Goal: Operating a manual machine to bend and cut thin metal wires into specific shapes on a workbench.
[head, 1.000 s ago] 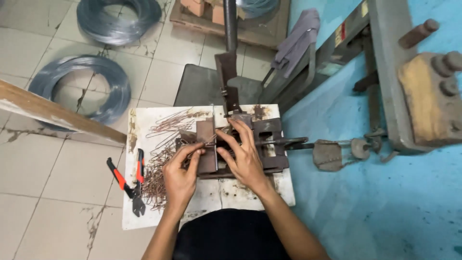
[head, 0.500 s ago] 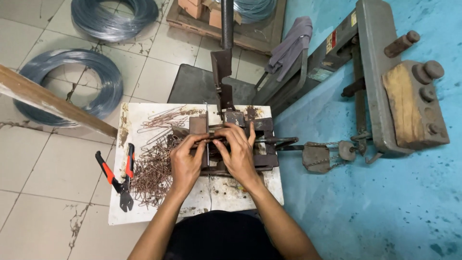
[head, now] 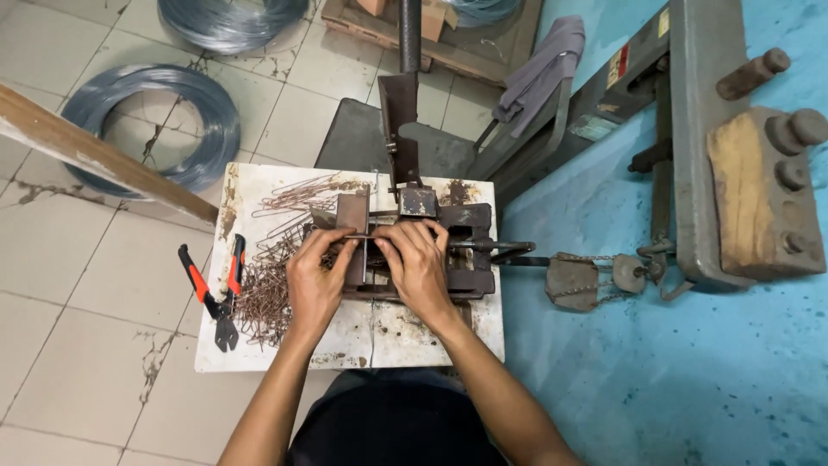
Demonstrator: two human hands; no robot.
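My left hand (head: 316,280) and my right hand (head: 417,269) rest side by side on a rusty metal bending jig (head: 414,246) that sits on a small white table (head: 362,341). Both hands pinch a thin rusty wire piece (head: 358,236) lying across the top of the jig, the fingertips nearly touching. A pile of bent rusty wire pieces (head: 267,293) lies just left of my left hand. The jig's centre is hidden under my fingers.
Orange-handled pliers (head: 214,289) lie at the table's left edge. Two grey wire coils (head: 151,125) (head: 231,19) lie on the tiled floor. A wooden plank (head: 95,151) crosses at left. A lever post (head: 405,95) rises behind the jig; a heavy steel machine (head: 716,164) stands at right.
My hands have drawn closer together on the jig, and the wire piece now lies across its top. The view has shifted slightly.
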